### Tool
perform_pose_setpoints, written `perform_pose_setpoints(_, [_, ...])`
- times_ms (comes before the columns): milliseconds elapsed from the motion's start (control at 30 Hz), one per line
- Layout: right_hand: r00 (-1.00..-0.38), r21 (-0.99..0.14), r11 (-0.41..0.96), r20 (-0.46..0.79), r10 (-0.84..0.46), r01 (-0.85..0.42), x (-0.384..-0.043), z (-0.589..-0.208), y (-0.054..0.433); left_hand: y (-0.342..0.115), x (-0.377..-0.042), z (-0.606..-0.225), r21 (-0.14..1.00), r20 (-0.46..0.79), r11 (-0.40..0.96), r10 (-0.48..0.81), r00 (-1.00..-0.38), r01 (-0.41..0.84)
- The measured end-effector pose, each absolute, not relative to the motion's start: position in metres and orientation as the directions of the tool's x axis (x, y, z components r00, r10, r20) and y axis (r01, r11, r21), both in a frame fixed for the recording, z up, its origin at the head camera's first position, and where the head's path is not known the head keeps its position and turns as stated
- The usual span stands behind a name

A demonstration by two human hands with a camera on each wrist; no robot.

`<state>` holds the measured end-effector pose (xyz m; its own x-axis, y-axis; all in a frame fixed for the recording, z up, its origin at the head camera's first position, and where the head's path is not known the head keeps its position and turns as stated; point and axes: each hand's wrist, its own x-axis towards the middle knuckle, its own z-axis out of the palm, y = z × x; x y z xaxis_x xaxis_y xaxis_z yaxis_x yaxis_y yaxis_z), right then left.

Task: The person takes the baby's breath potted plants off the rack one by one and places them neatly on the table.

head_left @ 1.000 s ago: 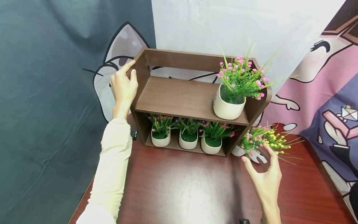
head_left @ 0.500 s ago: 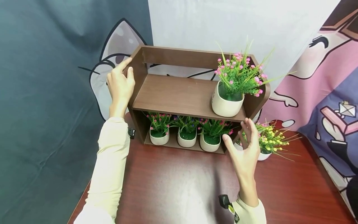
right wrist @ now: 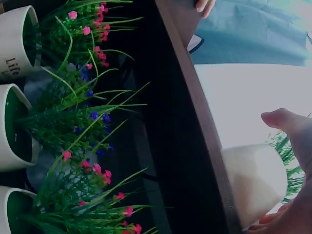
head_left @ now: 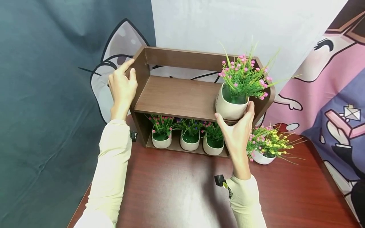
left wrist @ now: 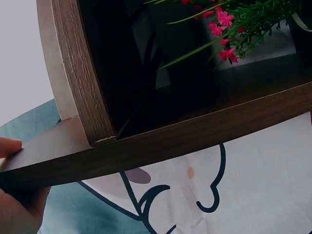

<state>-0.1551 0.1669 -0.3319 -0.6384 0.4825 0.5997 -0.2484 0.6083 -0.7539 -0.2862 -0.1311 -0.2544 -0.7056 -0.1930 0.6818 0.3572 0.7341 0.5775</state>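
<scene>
A brown two-tier shelf (head_left: 176, 96) stands on the table. My left hand (head_left: 122, 87) grips its left side panel (left wrist: 58, 146), thumb on one face and fingers on the other. On the upper tier, at the right end, sits a cream pot (head_left: 228, 107) of pink flowers and long grass. My right hand (head_left: 236, 136) spans this pot low at its front, fingers along the right side and thumb by the lower left. In the right wrist view the thumb stands apart from the pot (right wrist: 256, 180), while the other fingers lie close against its side.
The lower tier holds small potted plants (head_left: 161, 142) in a row with pink and blue flowers. Right of the shelf, more potted flowers (head_left: 263, 156), pink and yellow, stand on the reddish table (head_left: 171, 186). Printed cloths (head_left: 57, 95) hang behind and beside.
My right hand has moved up and left from beside the plants at the right to the pot on the upper tier. My left hand keeps its grip on the side panel.
</scene>
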Motion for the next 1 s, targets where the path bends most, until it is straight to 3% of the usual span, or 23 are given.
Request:
perform_pose_setpoints(300, [-0.628,-0.788,0.604,0.532,0.569,-0.12,-0.175,-0.33,0.165,-0.13,-0.286,-0.252,0.565,0.691,0.74,-0.184,-0.699,0.364])
perform_pose_setpoints(1000, [-0.585,-0.764,0.624,0.584,0.563,-0.163,-0.178,-0.339,0.168,-0.131,-0.285,-0.255,0.563,0.7,0.739,-0.188,-0.689,0.37])
